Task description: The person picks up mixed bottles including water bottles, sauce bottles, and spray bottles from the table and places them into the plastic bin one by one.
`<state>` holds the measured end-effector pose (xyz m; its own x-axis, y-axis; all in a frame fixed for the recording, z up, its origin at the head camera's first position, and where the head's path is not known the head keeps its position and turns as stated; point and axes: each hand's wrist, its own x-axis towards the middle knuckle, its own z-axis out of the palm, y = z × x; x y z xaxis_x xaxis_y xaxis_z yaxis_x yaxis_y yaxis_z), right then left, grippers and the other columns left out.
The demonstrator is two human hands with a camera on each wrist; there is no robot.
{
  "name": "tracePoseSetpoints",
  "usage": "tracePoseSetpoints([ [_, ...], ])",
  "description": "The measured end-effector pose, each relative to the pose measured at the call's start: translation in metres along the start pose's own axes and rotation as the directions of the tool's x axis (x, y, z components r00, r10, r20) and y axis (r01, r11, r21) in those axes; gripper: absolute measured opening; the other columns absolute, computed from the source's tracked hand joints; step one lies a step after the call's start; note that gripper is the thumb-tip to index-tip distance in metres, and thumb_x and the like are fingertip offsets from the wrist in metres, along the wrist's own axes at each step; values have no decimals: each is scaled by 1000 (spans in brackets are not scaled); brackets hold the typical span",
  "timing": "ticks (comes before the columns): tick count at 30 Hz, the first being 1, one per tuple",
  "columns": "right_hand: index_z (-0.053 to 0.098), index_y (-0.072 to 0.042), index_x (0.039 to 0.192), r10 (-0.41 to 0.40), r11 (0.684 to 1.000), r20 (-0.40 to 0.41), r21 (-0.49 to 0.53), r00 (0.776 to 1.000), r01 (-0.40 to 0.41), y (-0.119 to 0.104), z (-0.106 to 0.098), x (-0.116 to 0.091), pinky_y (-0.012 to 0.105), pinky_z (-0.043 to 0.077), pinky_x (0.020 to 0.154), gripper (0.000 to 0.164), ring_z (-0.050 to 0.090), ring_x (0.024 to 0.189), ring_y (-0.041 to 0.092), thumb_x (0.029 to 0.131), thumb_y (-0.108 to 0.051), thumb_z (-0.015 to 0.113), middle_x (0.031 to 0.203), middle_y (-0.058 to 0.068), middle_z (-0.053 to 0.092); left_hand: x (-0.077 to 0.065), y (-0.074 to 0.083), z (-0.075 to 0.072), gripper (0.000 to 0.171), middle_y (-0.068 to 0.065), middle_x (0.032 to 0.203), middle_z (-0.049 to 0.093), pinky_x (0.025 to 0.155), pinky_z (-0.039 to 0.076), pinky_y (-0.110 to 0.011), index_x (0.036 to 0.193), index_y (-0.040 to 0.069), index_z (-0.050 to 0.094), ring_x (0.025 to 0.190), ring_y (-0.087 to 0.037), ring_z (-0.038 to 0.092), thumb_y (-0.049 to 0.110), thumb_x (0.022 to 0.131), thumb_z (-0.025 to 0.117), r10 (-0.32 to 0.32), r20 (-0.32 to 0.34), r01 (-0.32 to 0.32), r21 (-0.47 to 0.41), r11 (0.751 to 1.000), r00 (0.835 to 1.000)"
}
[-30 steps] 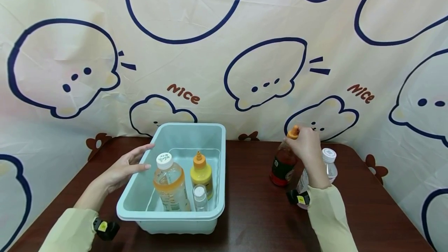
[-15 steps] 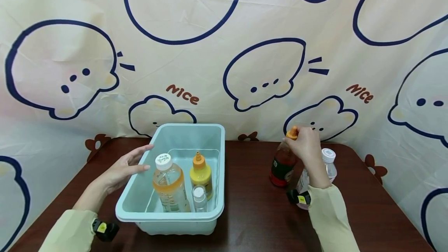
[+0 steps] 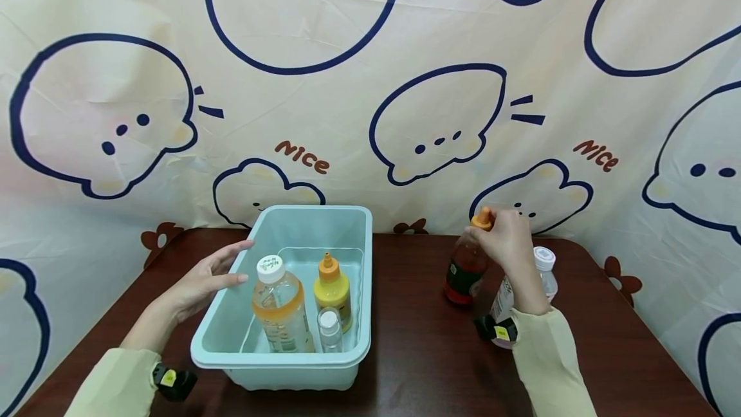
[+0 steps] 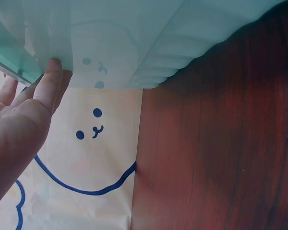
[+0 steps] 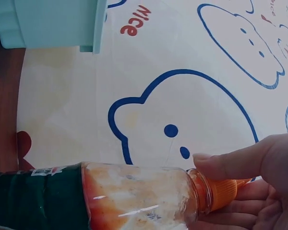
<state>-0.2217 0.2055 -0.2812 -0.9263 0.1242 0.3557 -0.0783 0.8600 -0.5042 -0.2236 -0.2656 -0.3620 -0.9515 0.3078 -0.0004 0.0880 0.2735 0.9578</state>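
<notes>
My right hand (image 3: 505, 237) pinches the orange nozzle cap of a clear sauce bottle (image 3: 466, 269) with red contents and a dark green label. In the right wrist view, the thumb and fingers lie about the orange cap (image 5: 222, 194); red smears show inside the bottle. At the left, my left hand (image 3: 199, 282) rests with fairly straight fingers against the side of a pale blue plastic bin (image 3: 361, 224). Its fingertips (image 4: 54, 64) touch the bin's outer wall near the rim. Behind my right wrist stand a white-capped bottle (image 3: 545, 266) and a second, partly hidden bottle (image 3: 502, 301).
Inside the bin are a large white-capped clear bottle (image 3: 282, 307), a yellow squeeze bottle (image 3: 332, 291) and a small clear bottle (image 3: 330, 332). The dark wooden table (image 3: 417, 352) extends to a cartoon-printed cloth (image 3: 347, 114) at the back.
The sauce bottle has shifted slightly left, and its base shows a little higher, with my right hand still on its cap. The left hand and the bin show almost no movement.
</notes>
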Motion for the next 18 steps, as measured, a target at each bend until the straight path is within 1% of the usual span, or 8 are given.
tracePoseSetpoints([
  [4, 61, 8, 104, -14, 999, -12, 31, 1000, 14, -2, -3, 0, 43, 53, 75, 38, 58, 84, 33, 79, -19, 70, 95, 24, 63, 0, -1, 0, 72, -22, 149, 13, 82, 47, -54, 144, 11, 20, 122, -49, 32, 17, 85, 61, 4, -1, -4, 2, 1000, 1000],
  [8, 59, 9, 111, -21, 996, -15, 82, 1000, 22, -2, -4, 1, 43, 52, 77, 44, 59, 88, 34, 79, -20, 70, 100, 25, 63, 0, -1, 0, 72, -22, 149, 13, 81, 48, -54, 144, 11, 20, 122, -49, 33, 18, 85, 61, 5, -3, -5, 3, 1000, 1000],
  [13, 58, 8, 115, -8, 981, -9, 195, 1000, 9, -4, -6, 2, 43, 52, 79, 47, 61, 92, 33, 79, -20, 71, 105, 25, 62, 0, -1, 0, 73, -22, 148, 13, 81, 48, -54, 144, 10, 20, 122, -49, 33, 18, 85, 61, 1, -4, -1, 2, 1000, 1000],
  [18, 58, 7, 116, 4, 963, 8, 270, 1000, -6, -7, -9, 2, 42, 51, 80, 48, 61, 93, 33, 78, -20, 71, 106, 24, 62, 0, 0, 0, 73, -22, 148, 14, 81, 48, -54, 144, 10, 20, 121, -48, 34, 18, 84, 62, -1, -1, 1, 0, 1000, 1000],
])
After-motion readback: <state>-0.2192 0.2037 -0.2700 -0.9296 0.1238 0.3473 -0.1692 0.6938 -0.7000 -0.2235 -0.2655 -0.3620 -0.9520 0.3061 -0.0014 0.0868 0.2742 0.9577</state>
